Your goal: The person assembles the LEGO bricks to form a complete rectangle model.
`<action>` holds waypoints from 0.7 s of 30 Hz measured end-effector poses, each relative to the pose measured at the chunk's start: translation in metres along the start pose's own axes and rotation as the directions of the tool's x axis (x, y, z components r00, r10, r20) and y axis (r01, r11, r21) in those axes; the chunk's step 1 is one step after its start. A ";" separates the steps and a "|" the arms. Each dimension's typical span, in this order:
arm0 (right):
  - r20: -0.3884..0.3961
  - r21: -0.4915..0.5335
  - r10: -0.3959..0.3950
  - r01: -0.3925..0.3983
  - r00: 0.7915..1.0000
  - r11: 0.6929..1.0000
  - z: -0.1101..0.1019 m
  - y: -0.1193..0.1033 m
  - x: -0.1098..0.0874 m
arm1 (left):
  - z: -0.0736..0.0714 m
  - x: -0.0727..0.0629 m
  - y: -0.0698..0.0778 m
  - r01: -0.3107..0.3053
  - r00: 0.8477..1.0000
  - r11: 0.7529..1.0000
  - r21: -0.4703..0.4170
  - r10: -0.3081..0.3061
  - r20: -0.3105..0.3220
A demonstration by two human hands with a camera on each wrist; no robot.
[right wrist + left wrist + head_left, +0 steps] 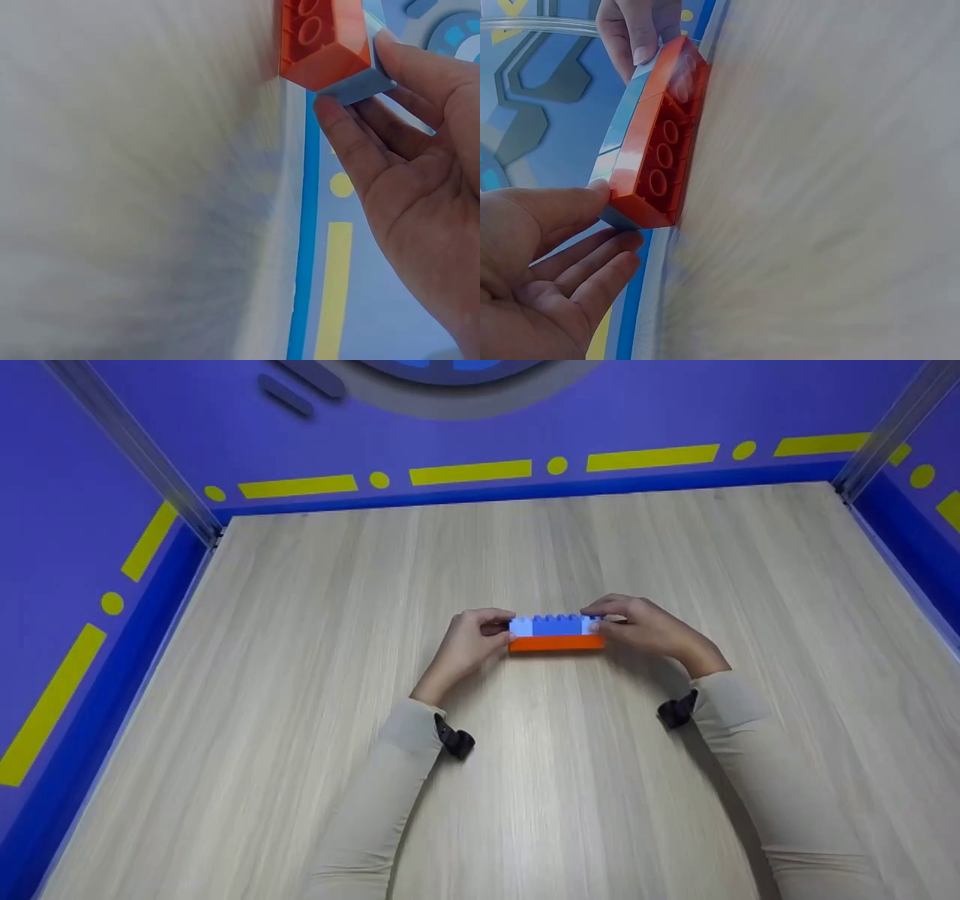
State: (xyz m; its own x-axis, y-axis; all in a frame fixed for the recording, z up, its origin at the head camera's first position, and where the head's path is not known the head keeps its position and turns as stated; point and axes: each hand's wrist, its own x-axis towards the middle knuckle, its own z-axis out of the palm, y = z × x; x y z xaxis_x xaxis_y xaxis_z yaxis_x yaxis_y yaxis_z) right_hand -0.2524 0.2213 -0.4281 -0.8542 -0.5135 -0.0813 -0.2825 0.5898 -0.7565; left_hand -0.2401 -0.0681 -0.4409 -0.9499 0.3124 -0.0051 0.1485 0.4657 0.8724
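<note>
A bar of toy building bricks (556,643) is held level between both hands near the middle of the table. Its lower layer is orange bricks (634,154), two end to end, and their hollow, tubed undersides show in the left wrist view. On top sit a darker blue brick (557,625) and a light blue brick (521,627) at the left, with another pale one at the right. My left hand (475,643) pinches the left end, thumb on the near side. The right hand (646,626) grips the opposite end between thumb and fingers (352,139).
Pale wood-grain table (300,660) spreads around the hands. Blue-purple panels with yellow marks, such as the back wall (480,442), stand on the far, left and right sides. Each sleeved wrist wears a black camera strap (454,739).
</note>
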 end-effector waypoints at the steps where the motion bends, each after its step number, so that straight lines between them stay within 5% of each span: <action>1: -0.003 -0.002 0.010 -0.010 1.000 1.000 0.000 0.000 0.000 | 0.000 0.000 0.000 0.004 1.000 1.000 -0.001 -0.004 0.001; 21: -0.078 -0.053 0.034 -0.038 0.996 0.998 0.003 0.000 0.008 | 0.004 0.005 -0.003 0.015 0.999 1.000 0.012 -0.015 -0.049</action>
State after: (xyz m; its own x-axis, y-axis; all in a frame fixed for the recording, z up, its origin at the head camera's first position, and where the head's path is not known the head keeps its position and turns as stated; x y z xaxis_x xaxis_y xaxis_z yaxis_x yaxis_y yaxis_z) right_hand -0.2579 0.2154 -0.4302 -0.8948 -0.4429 -0.0560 -0.2724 0.6412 -0.7174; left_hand -0.2442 -0.0647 -0.4455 -0.9644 0.2642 0.0060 0.1370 0.4802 0.8664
